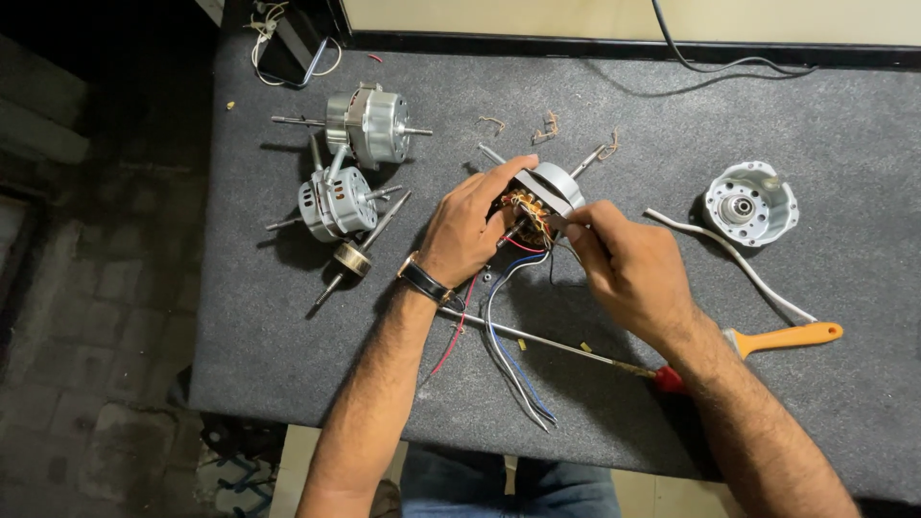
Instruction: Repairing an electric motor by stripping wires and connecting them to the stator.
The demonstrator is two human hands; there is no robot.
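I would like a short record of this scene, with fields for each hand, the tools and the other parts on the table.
left hand: grips the round grey motor stator with copper windings
right hand: fingertips pinch at the windings
wires: red, blue and grey leads trail from the stator
tools: long red-handled screwdriver; orange-handled tool
other parts: two silver motors; rotor on a shaft; silver end cover
surface: dark grey table
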